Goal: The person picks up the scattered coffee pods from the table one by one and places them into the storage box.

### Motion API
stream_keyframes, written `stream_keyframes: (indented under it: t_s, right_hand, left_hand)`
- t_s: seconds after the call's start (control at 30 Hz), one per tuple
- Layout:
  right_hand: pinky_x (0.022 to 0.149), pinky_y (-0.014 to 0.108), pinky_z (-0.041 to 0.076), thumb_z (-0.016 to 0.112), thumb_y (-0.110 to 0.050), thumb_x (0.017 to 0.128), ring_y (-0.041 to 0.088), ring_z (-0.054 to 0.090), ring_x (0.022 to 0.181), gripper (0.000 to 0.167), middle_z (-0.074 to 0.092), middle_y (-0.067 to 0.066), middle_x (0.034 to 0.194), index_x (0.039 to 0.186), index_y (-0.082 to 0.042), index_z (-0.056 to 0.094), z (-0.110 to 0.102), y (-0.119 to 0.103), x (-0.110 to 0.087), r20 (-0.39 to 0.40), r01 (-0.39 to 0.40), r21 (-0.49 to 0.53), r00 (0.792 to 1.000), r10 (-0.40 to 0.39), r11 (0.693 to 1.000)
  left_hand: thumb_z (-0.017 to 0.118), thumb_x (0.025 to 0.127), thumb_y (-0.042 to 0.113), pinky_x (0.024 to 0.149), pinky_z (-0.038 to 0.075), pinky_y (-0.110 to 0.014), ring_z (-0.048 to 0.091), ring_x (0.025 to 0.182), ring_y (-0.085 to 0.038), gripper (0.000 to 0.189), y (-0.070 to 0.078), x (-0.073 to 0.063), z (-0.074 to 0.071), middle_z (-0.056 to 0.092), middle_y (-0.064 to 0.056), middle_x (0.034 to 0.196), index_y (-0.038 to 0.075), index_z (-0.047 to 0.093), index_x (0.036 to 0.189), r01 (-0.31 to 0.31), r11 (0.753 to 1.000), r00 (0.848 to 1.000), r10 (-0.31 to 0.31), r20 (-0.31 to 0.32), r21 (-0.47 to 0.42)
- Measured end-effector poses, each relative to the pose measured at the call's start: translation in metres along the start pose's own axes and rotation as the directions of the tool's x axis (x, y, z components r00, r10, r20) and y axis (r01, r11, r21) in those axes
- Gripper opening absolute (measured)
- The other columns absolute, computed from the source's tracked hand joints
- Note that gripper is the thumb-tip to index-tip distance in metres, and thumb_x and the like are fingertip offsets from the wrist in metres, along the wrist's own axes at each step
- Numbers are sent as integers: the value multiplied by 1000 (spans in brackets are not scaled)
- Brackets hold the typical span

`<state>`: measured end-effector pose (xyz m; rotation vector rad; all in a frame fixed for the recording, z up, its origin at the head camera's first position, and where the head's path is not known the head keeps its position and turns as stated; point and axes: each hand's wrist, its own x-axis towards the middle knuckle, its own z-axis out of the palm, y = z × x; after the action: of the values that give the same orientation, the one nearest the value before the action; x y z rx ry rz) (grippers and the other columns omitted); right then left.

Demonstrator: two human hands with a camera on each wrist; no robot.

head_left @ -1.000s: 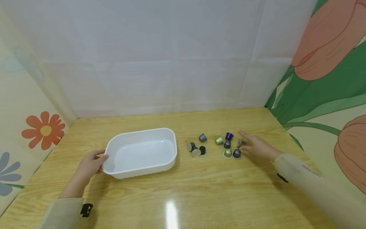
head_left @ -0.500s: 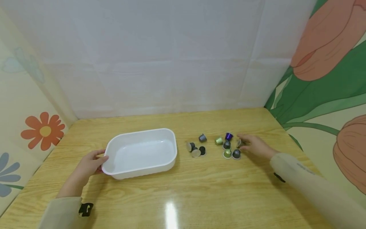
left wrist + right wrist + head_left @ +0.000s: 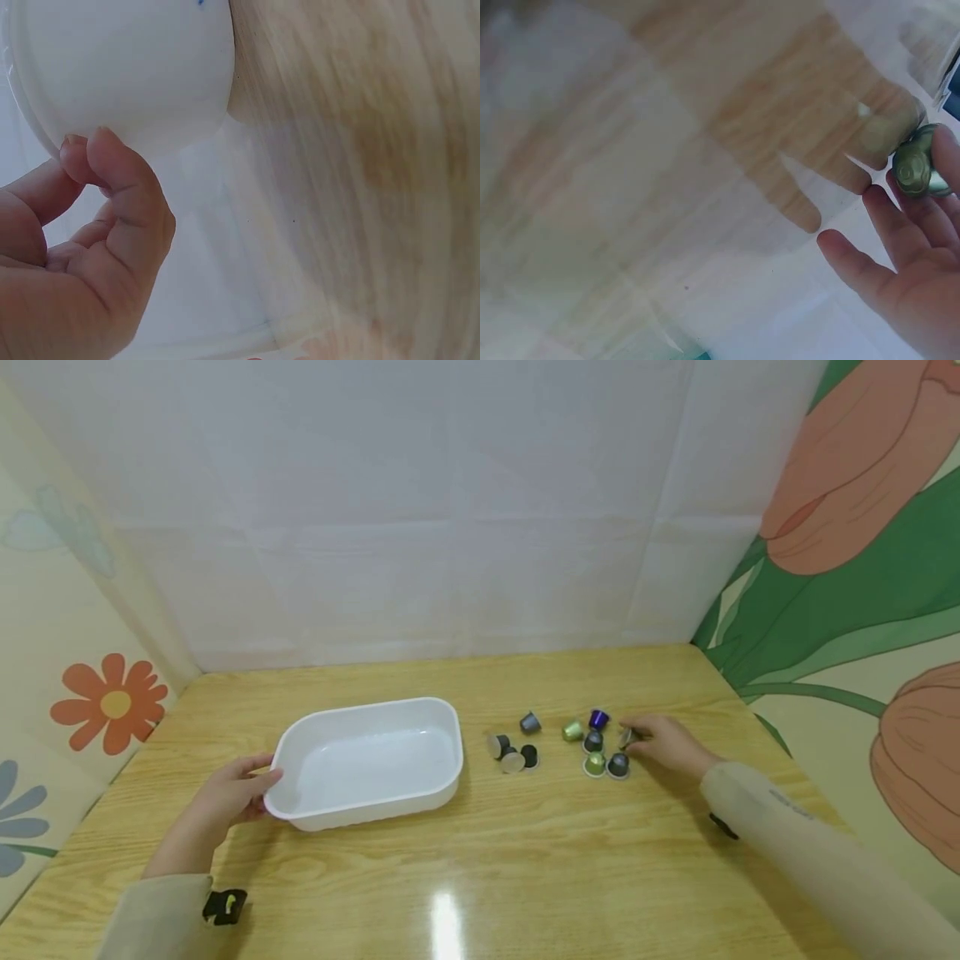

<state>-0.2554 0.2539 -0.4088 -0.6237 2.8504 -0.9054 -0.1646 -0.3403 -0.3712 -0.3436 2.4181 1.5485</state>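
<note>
My left hand (image 3: 234,789) grips the near left end of a white rectangular tub (image 3: 367,808), thumb over the rim. In the left wrist view, thumb and fingers (image 3: 124,184) meet at the tub's edge. On the right, my right hand (image 3: 669,745) pinches an olive-green coffee capsule (image 3: 913,166) between thumb and fingers, low over the table. Just left of that hand lie a purple capsule (image 3: 597,720), a pale green capsule (image 3: 572,731), a dark blue-grey capsule (image 3: 593,741), a brighter green capsule (image 3: 595,763) and a black capsule (image 3: 618,765).
Between the tub and that group lie more capsules: a grey-blue capsule (image 3: 529,722), a black capsule (image 3: 529,755) and two with pale lids showing, one a lidded capsule (image 3: 513,762). A white cloth wall (image 3: 450,527) closes off the back of the wooden table (image 3: 525,860).
My right hand has moved slightly left and closed its thumb and fingers on the olive-green capsule. The left hand keeps its grip on the tub, which stays in place.
</note>
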Motion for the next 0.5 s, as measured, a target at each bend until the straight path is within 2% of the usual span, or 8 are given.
stream_keyframes:
  t_s: [0.13, 0.3, 0.5]
  right_hand:
    - [98, 54, 43, 68, -3, 89, 43, 56, 112, 48, 59, 28, 121, 130, 14, 50, -1, -3, -1, 14, -30, 50, 999, 30, 998]
    - [100, 54, 40, 62, -2, 93, 44, 51, 119, 49, 54, 31, 128, 135, 15, 45, -5, -8, -3, 26, -85, 137, 996, 82, 987]
    - [102, 56, 37, 63, -1, 92, 48, 46, 123, 47, 49, 32, 133, 134, 13, 47, -9, -15, -4, -34, -62, 108, 997, 66, 992]
  left_hand:
    - [49, 102, 21, 63, 55, -27, 59, 66, -11, 64, 2, -1, 0, 59, 4, 81, -14, 18, 145, 42, 999, 999, -42, -14, -30]
    - [51, 102, 24, 63, 54, -27, 59, 67, -12, 66, 4, -2, 1, 59, 2, 80, -12, 18, 147, 69, 997, 997, -69, -27, -23]
    - [50, 102, 25, 64, 53, -26, 58, 67, -13, 66, 6, -3, 1, 60, 2, 79, -12, 18, 147, 72, 997, 997, -72, -27, 2]
